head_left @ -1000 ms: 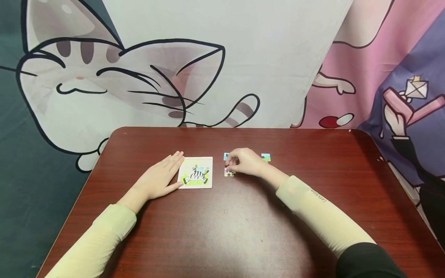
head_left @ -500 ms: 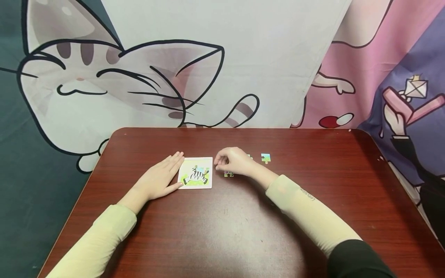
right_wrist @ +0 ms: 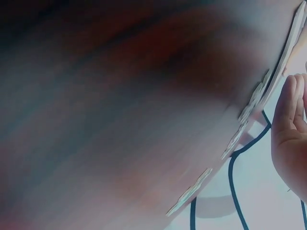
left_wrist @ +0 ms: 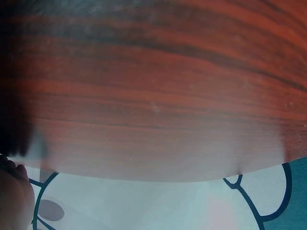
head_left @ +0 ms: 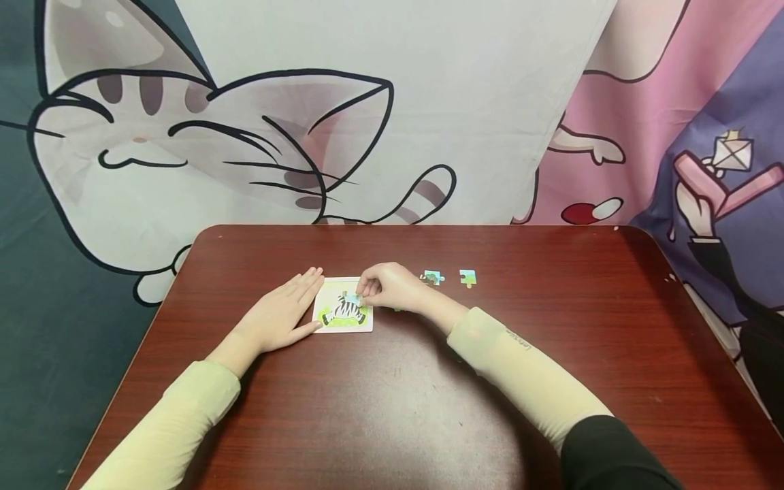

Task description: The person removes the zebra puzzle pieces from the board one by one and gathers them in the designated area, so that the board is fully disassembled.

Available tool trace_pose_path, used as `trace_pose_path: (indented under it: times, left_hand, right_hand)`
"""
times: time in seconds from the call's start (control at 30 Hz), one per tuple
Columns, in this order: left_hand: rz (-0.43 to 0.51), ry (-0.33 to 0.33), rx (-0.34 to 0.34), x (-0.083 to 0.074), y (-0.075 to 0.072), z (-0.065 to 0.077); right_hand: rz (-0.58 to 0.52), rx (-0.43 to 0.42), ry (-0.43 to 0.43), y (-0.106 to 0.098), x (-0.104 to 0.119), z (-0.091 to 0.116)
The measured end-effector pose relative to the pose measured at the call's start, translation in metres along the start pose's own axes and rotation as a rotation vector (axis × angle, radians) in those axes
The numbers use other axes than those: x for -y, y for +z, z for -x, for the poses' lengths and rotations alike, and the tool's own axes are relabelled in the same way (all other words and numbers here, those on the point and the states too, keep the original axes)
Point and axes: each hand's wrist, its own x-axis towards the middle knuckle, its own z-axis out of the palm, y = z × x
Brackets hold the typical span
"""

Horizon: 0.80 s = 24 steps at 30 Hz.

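Touching square zebra puzzle: left hand, fingers straight.
Right hand, mid-frame: curled fingers, hold unclear; knobbed pieces, glossy tabletop.

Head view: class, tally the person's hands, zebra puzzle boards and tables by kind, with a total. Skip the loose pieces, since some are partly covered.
Left hand and right hand: 2 hands
Zebra puzzle board: 1
Table: 1
Total: 4

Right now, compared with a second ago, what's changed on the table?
The right hand has moved left, over the zebra board, uncovering a puzzle piece. Whether that hand holds anything is unclear. The left hand stays flat at the board's left edge; the rightmost piece stays put.
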Motion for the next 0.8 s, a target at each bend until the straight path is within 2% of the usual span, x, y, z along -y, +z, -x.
trace_pose_path:
  times: [0.3, 0.6, 0.8]
  left_hand:
    - [0.007, 0.001, -0.002, 0.0, 0.0, 0.001]
    - [-0.006, 0.029, -0.052, 0.001, 0.0, 0.0]
    - [0.008, 0.024, -0.039, -0.001, -0.001, 0.001]
  right_hand:
    - [0.007, 0.025, 0.015, 0.008, 0.007, -0.011]
    - [0.047, 0.037, 0.027, 0.015, 0.01, -0.02]
    - [0.079, 0.043, 0.034, 0.018, 0.012, -0.025]
